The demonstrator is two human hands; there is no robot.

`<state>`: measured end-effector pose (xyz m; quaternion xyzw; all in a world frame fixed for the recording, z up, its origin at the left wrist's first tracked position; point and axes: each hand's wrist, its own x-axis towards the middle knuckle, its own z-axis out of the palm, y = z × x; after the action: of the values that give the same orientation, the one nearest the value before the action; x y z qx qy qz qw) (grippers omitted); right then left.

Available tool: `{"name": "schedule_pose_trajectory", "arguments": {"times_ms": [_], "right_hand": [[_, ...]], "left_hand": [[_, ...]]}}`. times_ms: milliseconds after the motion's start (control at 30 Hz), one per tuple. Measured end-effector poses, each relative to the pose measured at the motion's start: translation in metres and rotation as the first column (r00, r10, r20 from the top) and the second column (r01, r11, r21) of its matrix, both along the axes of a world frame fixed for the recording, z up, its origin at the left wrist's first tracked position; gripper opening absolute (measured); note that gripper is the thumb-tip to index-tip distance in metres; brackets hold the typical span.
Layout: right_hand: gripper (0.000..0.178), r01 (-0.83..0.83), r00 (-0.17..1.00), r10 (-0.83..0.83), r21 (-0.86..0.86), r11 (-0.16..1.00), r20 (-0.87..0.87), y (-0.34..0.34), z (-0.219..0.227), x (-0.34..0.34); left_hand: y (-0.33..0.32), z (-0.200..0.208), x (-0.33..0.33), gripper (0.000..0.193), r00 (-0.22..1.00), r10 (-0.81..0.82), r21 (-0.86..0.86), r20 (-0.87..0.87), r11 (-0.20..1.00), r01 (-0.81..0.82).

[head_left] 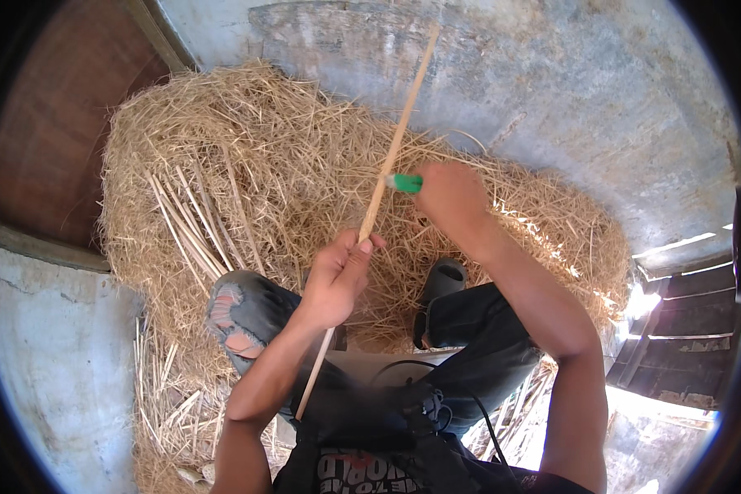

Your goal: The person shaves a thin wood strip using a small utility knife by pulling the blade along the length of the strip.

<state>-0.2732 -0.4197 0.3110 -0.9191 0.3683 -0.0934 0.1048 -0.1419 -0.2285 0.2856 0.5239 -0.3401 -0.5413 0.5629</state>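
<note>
A long pale bamboo stick [403, 123] slants up and away from my lap, its far end in front of the wall. My left hand [337, 276] is closed round its lower middle, and the thin near end runs down past my wrist to my lap. My right hand [453, 198] grips a green utility knife [405, 183], with only the front of its handle showing. The knife's tip meets the stick's right side, a little above my left hand. Most of the knife is hidden inside my fist.
Heaped straw [296, 165] spreads beneath my hands. Several pale sticks [191, 218] lie on it by my left knee. A weathered wall [584, 99] rises beyond, with a brown panel [49, 123] at far left. Dark slatted boards [683, 329] stand at right.
</note>
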Motion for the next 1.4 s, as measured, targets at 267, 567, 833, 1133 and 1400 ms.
{"name": "schedule_pose_trajectory", "arguments": {"times_ms": [267, 567, 833, 1133, 1400], "right_hand": [[0.013, 0.326, 0.943, -0.324, -0.015, 0.945, 0.077, -0.066, -0.003, -0.012], [0.021, 0.417, 0.891, -0.411, 0.010, 0.909, 0.192, -0.083, 0.021, -0.085], [0.015, -0.109, 0.984, 0.085, 0.147, 0.983, 0.159, 0.014, 0.017, -0.029], [0.014, -0.110, 0.993, 0.114, 0.142, 0.984, -0.020, 0.028, 0.001, -0.013], [0.015, 0.056, 0.996, -0.050, 0.090, 0.994, -0.069, -0.013, -0.016, -0.003]], "left_hand": [[0.005, 0.000, -0.007, 0.028, 0.978, -0.040, -0.017, 0.207, 0.999, 0.045], [0.012, 0.003, -0.006, 0.032, 0.987, -0.143, 0.014, 0.079, 0.990, 0.142], [-0.003, -0.001, -0.004, 0.039, 0.993, -0.101, -0.095, -0.056, 0.991, 0.095], [-0.004, -0.014, -0.003, 0.041, 0.999, -0.023, -0.018, 0.023, 1.000, 0.023], [0.006, -0.011, -0.006, 0.040, 0.958, -0.019, 0.054, 0.285, 0.999, 0.004]]}}
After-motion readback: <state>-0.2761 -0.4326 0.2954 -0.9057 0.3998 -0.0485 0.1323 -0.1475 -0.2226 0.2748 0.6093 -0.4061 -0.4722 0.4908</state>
